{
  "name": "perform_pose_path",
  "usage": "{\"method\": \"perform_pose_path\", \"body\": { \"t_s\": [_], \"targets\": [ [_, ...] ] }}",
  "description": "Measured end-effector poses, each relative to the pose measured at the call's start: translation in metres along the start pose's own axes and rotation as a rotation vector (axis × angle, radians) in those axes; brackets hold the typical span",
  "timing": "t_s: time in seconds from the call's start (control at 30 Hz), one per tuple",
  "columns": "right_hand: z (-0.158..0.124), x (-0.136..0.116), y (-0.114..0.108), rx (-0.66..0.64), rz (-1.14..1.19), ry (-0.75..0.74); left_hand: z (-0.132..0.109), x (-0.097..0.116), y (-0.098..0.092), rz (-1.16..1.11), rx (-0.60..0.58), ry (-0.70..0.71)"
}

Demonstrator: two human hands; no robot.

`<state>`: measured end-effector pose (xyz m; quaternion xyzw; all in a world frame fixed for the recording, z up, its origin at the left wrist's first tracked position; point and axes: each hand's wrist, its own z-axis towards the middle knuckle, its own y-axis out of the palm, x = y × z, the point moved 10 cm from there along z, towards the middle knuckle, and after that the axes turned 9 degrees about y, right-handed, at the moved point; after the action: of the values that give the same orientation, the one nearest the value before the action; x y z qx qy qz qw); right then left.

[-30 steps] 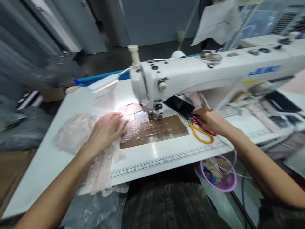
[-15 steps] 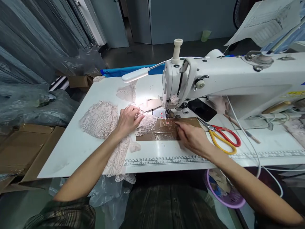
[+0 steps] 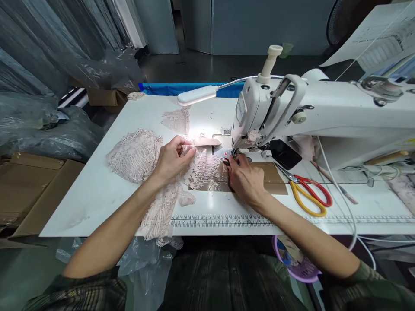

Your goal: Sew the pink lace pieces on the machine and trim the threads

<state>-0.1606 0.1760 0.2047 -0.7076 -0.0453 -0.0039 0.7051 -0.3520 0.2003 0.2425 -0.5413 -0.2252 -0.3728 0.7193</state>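
Left hand [image 3: 173, 160]: thumb and forefinger pinching the edge of a pale pink lace piece [image 3: 203, 169], other fingers curled in. Right hand [image 3: 246, 178]: fingers bent and bunched close to the needle end of a white sewing machine [image 3: 340, 103]. Something small and dark shows at its fingertips; cannot tell what, or whether it is gripped.

Lace piece lies between the two hands, running right from the left hand's grip onto a brown sheet [image 3: 275, 175], its fringed end near the right fingertips. Plain pink strip [image 3: 208, 141] just beyond, lit by a slim white lamp [image 3: 197, 95].

More lace to the left: a rounded heap [image 3: 133, 156] beside the left hand, and a length [image 3: 155, 218] under the left forearm, hanging over the table's front edge. Cannot tell if these join the pinched piece.

Right of the right hand: scissors [image 3: 309, 194] with red and yellow handles, lying flat; black phone [image 3: 285, 154] behind them. Printed ruler [image 3: 220, 221] along the near edge.
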Motion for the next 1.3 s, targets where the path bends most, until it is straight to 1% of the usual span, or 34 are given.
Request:
{"method": "perform_pose_path", "body": {
  "t_s": [0.17,0.27,0.37,0.53,0.7,0.8,0.87,0.93,0.97,1.03,1.13,1.2,1.23,1.3],
  "targets": [
    [0.006,-0.005,0.001,-0.078,-0.015,0.012,0.001,-0.01,-0.004,-0.117,0.034,-0.095],
    [0.008,-0.005,0.0,-0.095,-0.02,0.023,0.001,-0.015,-0.007,-0.197,0.085,-0.133],
    [0.005,-0.004,-0.003,-0.097,-0.02,0.029,0.001,-0.016,-0.011,-0.23,0.12,-0.152],
    [0.003,-0.006,-0.002,-0.102,-0.024,0.018,-0.001,-0.025,-0.008,-0.3,0.122,-0.195],
    [0.012,-0.012,0.002,-0.105,0.015,0.015,-0.002,-0.038,-0.003,-0.43,0.138,-0.229],
    [0.015,-0.014,0.001,-0.091,0.045,0.013,-0.001,-0.039,-0.002,-0.455,0.133,-0.224],
    [0.012,-0.012,0.0,-0.075,0.071,0.014,0.0,-0.035,-0.001,-0.444,0.113,-0.209],
    [0.005,-0.004,-0.003,-0.041,0.147,0.016,-0.001,-0.027,0.003,-0.437,0.048,-0.192],
    [-0.001,0.003,-0.006,-0.012,0.223,0.02,-0.003,-0.02,0.009,-0.456,-0.012,-0.186],
    [-0.014,0.021,-0.013,0.052,0.467,0.034,-0.01,0.0,0.026,-0.548,-0.179,-0.169],
    [-0.033,0.052,-0.019,0.11,0.937,0.079,-0.034,0.042,0.053,-0.663,-0.463,-0.128],
    [-0.043,0.067,-0.019,0.105,1.198,0.104,-0.054,0.069,0.066,-0.657,-0.6,-0.075],
    [-0.046,0.07,-0.018,0.083,1.303,0.101,-0.063,0.08,0.071,-0.642,-0.644,-0.045],
    [-0.052,0.069,-0.014,0.009,1.452,0.071,-0.079,0.096,0.078,-0.613,-0.683,0.013]
  ]
}}
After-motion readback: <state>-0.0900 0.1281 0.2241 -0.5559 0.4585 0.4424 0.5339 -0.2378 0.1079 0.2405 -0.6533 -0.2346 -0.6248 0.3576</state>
